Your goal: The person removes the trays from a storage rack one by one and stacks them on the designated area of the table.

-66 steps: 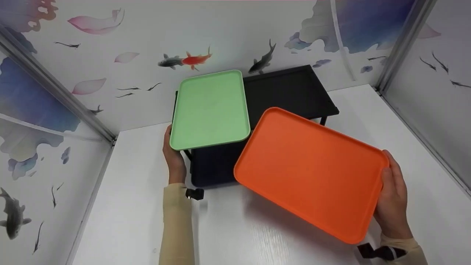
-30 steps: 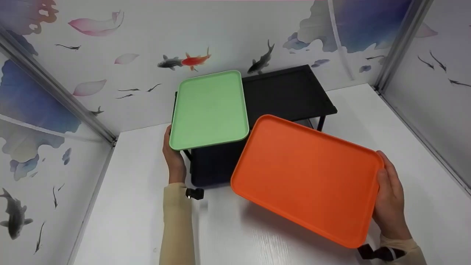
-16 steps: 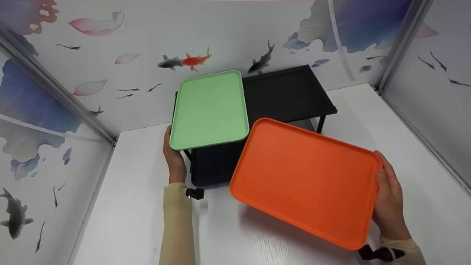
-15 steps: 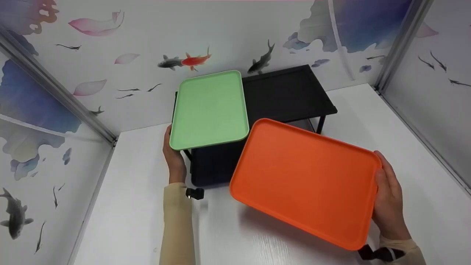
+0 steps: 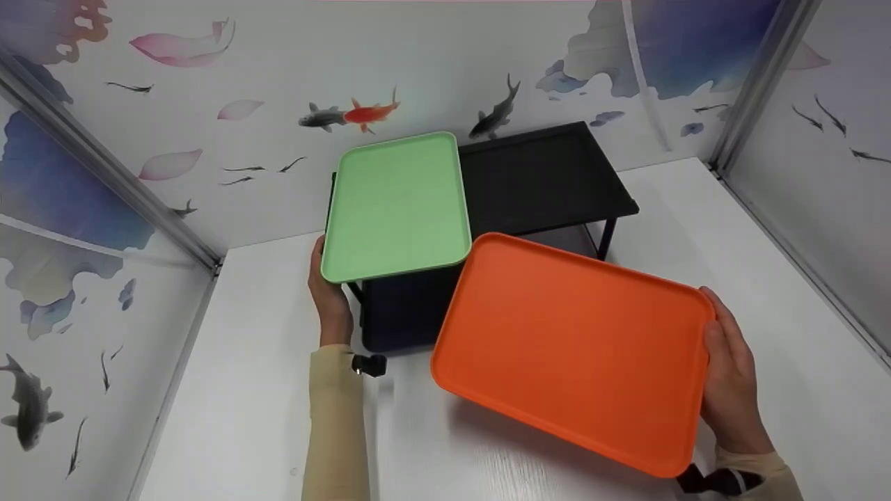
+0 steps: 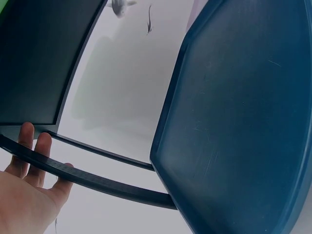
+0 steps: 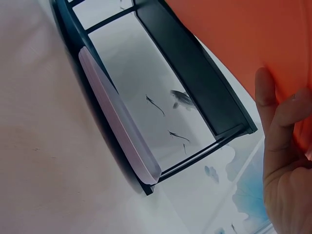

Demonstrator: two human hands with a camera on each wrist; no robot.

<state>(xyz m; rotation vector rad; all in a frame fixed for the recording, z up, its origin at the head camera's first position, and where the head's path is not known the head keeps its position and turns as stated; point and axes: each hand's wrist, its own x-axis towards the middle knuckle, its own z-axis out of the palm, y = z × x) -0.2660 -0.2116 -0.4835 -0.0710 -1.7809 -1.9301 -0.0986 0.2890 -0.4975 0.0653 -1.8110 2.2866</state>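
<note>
The orange tray [image 5: 571,355] has shifted slightly nearer and left, baring more of the right side of the black rack [image 5: 543,181], so it seems to be coming clear of it. The right hand [image 5: 731,390] grips its right end; the left hand [image 5: 330,299] holds the rack's left side, beside the green tray [image 5: 397,209]. The orange tray hangs above the tabletop [image 5: 243,383], inner face upward, its long axis slanting from far left to near right.

The orange tray [image 5: 567,355] and right hand [image 5: 732,379] have shifted left and slightly nearer.
</note>
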